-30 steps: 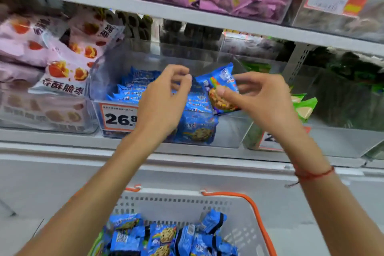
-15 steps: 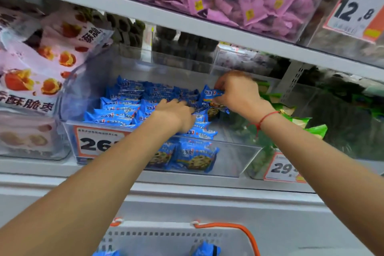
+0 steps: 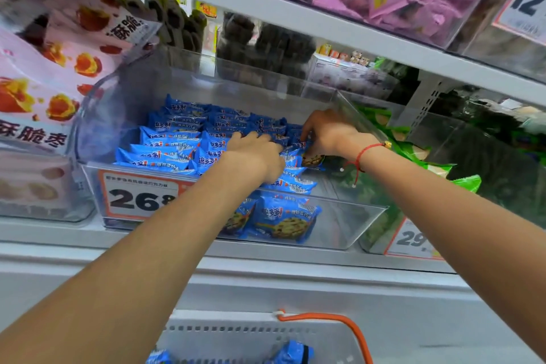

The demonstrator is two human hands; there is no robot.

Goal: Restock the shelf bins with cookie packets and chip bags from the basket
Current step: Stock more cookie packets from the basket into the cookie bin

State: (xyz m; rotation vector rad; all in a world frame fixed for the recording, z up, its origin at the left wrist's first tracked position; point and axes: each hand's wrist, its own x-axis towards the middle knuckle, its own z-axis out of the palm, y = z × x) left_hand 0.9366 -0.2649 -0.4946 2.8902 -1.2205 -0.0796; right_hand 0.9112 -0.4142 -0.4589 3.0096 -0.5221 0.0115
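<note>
hands are both inside the clear bin [image 3: 348, 217] at centre frame. my right hand [image 3: 331, 133] has its fingers curled down onto a blue cookie packet [image 3: 311, 158] at the row's right end; my left hand [image 3: 255, 156] lies over the packets beside it, fingertips out of sight, so i cannot tell its grip. i'd judge the packet should be tucked upright against its neighbours. bottom of frame cuts off the basket [image 3: 339, 334], hiding most of what remains in it.

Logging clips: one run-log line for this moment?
stage: restocking | left hand: on cookie packets in bin | right hand: tucking packet
</note>
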